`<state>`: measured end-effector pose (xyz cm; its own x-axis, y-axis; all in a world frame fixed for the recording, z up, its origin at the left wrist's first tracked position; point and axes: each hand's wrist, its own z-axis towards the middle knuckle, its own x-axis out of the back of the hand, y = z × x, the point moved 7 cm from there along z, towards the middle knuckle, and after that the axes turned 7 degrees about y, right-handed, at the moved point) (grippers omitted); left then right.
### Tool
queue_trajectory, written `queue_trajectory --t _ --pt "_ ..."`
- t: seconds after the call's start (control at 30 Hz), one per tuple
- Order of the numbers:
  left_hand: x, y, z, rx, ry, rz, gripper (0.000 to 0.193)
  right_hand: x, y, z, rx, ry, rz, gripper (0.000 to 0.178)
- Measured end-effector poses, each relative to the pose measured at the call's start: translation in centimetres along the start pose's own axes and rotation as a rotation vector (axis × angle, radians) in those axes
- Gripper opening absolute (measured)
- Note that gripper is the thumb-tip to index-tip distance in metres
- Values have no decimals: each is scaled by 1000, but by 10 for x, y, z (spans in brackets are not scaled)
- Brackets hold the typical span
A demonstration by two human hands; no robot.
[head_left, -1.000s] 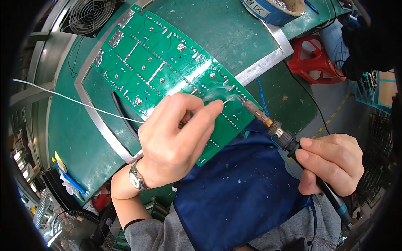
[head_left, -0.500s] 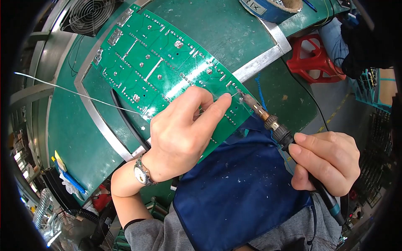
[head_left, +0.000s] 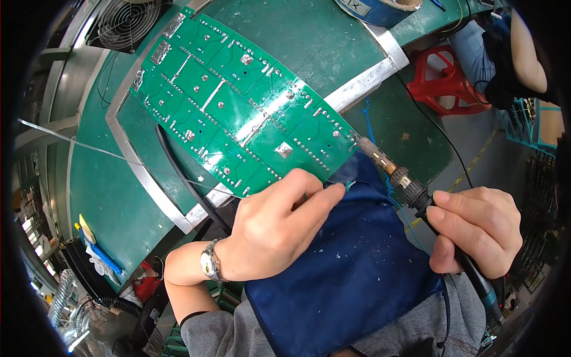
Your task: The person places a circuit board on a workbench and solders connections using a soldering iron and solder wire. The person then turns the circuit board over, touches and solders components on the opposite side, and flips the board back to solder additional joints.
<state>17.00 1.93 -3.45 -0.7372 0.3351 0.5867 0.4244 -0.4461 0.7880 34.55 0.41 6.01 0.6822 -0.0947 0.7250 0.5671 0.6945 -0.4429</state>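
A long green circuit board (head_left: pixel 238 113) lies solder side up, slanting from the far left toward my lap. In my right hand (head_left: pixel 479 232) is a soldering iron (head_left: pixel 410 183), fingers wrapped round its black handle. Its tip is at the board's right end, by the corner joints; whether it touches cannot be made out. My left hand (head_left: pixel 288 223) is closed in a pinch on thin solder wire (head_left: pixel 128 160), just off the board's near edge. The wire trails from this hand far to the left. Its working end at the fingertips is hard to see.
Beneath the board is a green bench (head_left: pixel 89 196) with a metal frame strip (head_left: pixel 366 83). A fan (head_left: pixel 128 24) stands far left, a blue tape roll (head_left: pixel 380 11) at the back. A black cable (head_left: pixel 184 178) runs under the wire. A red stool (head_left: pixel 437 83) and another person's arm (head_left: pixel 526 53) are at right.
My left hand has drawn back toward me with the solder wire, off the board, baring more joints. The soldering iron has shifted slightly right and nearer. Another person's arm has appeared at far right.
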Motion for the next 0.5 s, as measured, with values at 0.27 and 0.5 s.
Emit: queue_trajectory --t 0.27,0.5 --pt "13 -7 16 -84 239 181 27 -3 -1 -6 29 55 35 14" --pt "3 0 23 -159 222 260 27 -7 -10 -9 86 54 -35 14"
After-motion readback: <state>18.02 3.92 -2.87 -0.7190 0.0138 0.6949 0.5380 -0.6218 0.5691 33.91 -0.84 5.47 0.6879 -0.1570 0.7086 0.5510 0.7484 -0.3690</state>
